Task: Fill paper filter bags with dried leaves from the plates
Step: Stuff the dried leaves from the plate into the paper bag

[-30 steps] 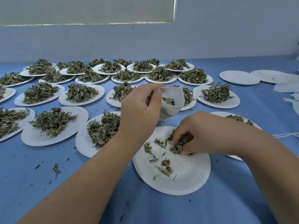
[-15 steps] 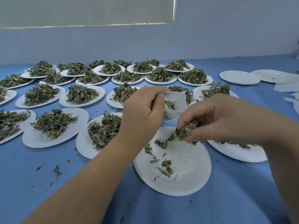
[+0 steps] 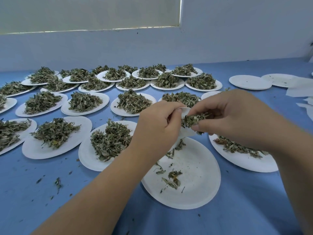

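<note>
The right hand, pinching a clump of dried leaves, has risen from just above the near plate to the one filter bag, whose rim the left hand pinches. Over twenty heaped plates crowd the blue worktop. Two bare plates sit far right.

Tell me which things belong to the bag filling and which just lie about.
In the job: left hand, filter bag, right hand, pinch of leaves, nearly bare plate, heaped plates.
Lying about: bare plates far right, paper sheets, leaf crumbs.
</note>
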`<state>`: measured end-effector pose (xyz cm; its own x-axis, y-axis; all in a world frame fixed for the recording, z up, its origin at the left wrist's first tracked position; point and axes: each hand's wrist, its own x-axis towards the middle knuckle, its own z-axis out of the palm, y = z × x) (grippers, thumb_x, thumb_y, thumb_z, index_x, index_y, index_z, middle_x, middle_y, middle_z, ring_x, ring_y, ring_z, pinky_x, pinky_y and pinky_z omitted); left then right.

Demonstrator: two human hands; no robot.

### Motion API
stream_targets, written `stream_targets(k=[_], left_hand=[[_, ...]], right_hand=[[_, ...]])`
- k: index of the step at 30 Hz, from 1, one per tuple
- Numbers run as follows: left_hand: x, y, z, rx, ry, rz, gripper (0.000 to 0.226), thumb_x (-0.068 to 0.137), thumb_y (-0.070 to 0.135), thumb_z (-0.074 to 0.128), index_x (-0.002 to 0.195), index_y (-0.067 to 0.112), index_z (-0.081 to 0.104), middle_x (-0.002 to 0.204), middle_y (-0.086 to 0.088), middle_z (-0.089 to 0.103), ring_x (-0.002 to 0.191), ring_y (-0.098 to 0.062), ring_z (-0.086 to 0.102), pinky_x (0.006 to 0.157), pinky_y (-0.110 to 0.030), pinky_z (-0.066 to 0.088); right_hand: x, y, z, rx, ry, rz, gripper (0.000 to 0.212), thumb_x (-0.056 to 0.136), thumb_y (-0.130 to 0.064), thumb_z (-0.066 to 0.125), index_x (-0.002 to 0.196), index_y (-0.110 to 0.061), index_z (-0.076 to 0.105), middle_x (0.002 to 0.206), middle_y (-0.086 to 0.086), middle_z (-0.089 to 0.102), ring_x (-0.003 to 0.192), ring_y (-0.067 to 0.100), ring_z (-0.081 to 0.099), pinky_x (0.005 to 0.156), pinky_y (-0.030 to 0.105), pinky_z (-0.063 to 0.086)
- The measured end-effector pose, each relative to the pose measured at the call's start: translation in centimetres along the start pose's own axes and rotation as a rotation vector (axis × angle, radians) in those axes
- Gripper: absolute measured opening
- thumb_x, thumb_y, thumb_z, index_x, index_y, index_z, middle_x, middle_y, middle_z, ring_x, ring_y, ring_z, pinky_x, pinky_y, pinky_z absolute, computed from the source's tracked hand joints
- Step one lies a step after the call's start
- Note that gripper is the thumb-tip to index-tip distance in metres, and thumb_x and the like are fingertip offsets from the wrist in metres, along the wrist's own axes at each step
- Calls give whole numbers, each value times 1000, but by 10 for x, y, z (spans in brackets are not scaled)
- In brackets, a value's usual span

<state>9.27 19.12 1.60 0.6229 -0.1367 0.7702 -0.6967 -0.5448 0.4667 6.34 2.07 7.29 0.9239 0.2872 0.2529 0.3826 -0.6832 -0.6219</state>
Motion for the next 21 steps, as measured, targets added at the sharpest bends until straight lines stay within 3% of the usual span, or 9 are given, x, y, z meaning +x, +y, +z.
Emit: stream_targets(k=[3, 6, 10, 13, 15, 18, 21], left_hand=[[-1, 2, 1, -37, -25, -28, 20, 91, 4, 56, 99, 8, 75, 76, 30, 50, 68, 16, 49, 65, 0, 32], [-1, 5, 2, -94, -31, -75, 21, 91, 5, 56, 97, 9, 75, 68, 24, 52, 63, 11, 50, 60, -2, 32], [-2, 10, 5, -149, -41, -87, 22, 91, 6, 55, 93, 10, 76, 69, 15, 61, 68, 2, 53, 60, -8, 37], [-2, 10, 5, -173, -61, -109, 24, 90, 8, 52, 94, 11, 76, 73, 4, 67, 70, -3, 55, 61, -11, 40], [-3, 10, 5, -165, -73, -108, 23, 90, 5, 52, 88, 8, 75, 67, 1, 65, 66, -6, 52, 58, -11, 36], [-2, 11, 4, -175, -75, -138, 24, 91, 2, 53, 88, 9, 75, 70, 2, 66, 70, -7, 54, 60, -14, 39], [-1, 10, 2, -210, -78, -184, 26, 92, 3, 53, 92, 15, 76, 68, 12, 63, 67, -1, 54, 58, -10, 37]], right_hand=[[1, -3, 6, -126, 33, 19, 21, 75, -33, 76, 77, -50, 65, 67, -11, 67, 63, 6, 57, 59, 16, 43], [2, -3, 9, -249, 58, 42, 17, 79, -35, 72, 92, -46, 69, 72, -12, 66, 63, 6, 57, 63, 15, 42], [2, -3, 18, -309, 122, 59, 14, 80, -36, 72, 89, -40, 61, 71, -17, 56, 63, 0, 52, 53, 12, 38], [1, -2, 24, -329, 181, 38, 17, 80, -32, 72, 85, -30, 56, 76, -11, 60, 72, 8, 56, 63, 27, 47], [2, -4, 27, -394, 174, 27, 12, 81, -31, 70, 87, -29, 60, 76, -9, 59, 75, 12, 56, 65, 30, 46], [3, -5, 28, -406, 146, 17, 10, 82, -32, 69, 91, -31, 66, 71, -14, 53, 71, 7, 51, 64, 17, 39], [2, -6, 25, -263, 195, 12, 13, 77, -30, 75, 88, -33, 68, 70, -18, 55, 69, 0, 52, 68, 9, 36]])
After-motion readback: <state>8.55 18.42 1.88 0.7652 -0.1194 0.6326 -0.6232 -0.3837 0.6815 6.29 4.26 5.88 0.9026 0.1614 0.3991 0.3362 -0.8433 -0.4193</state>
